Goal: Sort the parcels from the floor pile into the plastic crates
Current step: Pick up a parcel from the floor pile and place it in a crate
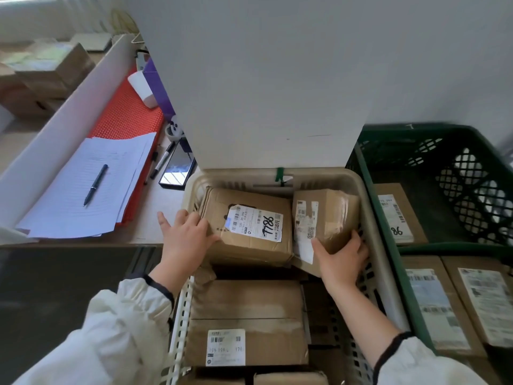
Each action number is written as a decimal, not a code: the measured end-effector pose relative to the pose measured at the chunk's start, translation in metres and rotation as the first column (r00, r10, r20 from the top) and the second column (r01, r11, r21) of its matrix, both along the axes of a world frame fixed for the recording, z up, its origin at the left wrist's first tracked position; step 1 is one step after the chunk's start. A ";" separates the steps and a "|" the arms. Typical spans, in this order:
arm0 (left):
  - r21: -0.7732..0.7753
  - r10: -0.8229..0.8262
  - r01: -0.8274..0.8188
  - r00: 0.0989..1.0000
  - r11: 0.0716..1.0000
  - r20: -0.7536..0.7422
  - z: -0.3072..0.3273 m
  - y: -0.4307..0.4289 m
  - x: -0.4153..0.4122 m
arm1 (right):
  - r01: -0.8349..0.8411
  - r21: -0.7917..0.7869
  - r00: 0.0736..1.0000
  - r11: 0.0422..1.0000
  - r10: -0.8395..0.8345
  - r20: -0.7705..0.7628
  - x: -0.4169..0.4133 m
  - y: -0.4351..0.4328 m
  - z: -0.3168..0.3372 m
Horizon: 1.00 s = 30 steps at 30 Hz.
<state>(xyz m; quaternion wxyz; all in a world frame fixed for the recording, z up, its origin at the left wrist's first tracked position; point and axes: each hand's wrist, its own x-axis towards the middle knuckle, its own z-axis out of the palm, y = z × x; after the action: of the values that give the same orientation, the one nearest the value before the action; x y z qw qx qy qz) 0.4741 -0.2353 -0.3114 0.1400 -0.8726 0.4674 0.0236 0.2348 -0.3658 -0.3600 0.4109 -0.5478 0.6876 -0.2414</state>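
The fingers [194,219] of my left hand [184,238] lie fairly straight against the left side of the 7786 parcel [249,226], thumb spread away, pressing rather than gripping. The fingers [357,238] of my right hand [342,259] curl round the near right corner of a smaller taped parcel [330,212], thumb by its label, holding it tilted. Both parcels sit side by side, touching, at the far end of the beige crate [277,177]. Nearer me and lower lies another labelled parcel [247,323]. Just to the right stands a green crate [416,130] with more parcels inside. On the desk [150,232] to the left lie papers [83,195], a pen [95,184] and a phone [177,170].
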 end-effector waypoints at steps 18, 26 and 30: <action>0.208 -0.092 0.078 0.994 0.975 0.059 0.001 0.007 -0.022 | -0.008 -0.080 0.998 0.997 0.004 -0.056 -0.032 0.043 0.009; -0.285 -0.091 -0.115 0.780 0.952 -0.619 -0.006 0.011 -0.113 | -0.054 -0.029 0.998 0.998 0.054 -0.015 -0.047 0.038 0.031; -0.085 0.031 -0.487 0.226 0.869 -0.974 -0.017 0.000 -0.154 | -0.052 0.240 0.974 0.969 -0.004 0.226 -0.053 0.038 0.024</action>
<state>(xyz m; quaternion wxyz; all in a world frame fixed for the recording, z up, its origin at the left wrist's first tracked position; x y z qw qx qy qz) 0.3200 -0.2357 -0.3286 -0.3434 -0.7548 0.2945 0.4750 0.1819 -0.3275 -0.3364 0.5533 -0.4703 0.6545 -0.2105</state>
